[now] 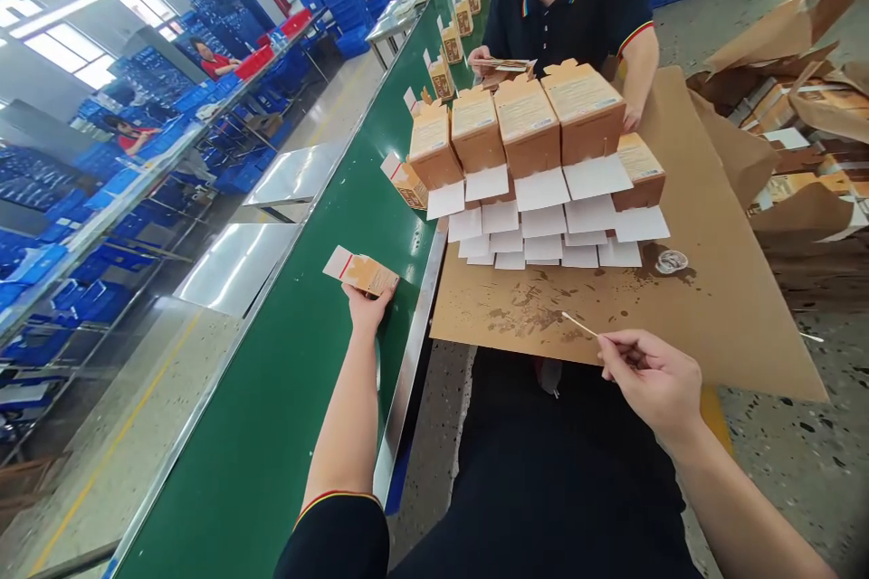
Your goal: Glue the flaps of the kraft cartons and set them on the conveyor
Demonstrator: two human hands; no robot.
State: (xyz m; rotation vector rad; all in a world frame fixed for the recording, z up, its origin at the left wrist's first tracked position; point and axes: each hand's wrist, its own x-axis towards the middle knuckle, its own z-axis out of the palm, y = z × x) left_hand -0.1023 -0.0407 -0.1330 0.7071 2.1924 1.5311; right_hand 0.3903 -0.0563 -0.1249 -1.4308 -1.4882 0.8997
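Note:
My left hand (367, 306) grips a small orange-brown carton (370, 275) over the green conveyor belt (272, 407). The carton's white end flap sticks out to the left. Between the thumb and fingers of my right hand (653, 380) is a thin cotton swab (578, 323), its tip over wet stains on the brown cardboard sheet (733, 326). A stack of cartons (529, 131) with white flaps hanging open stands on the sheet ahead of my hands. Near the stack's right corner sits a small clear dish (672, 262) in a wet patch.
Several upright cartons (452, 43) line the belt farther off. Across the sheet, a co-worker (570, 18) holds flat cardboard pieces (506, 66). Torn paper packs of flat cartons (807, 145) are at the right. Metal side tables (234, 267) adjoin the belt's left edge.

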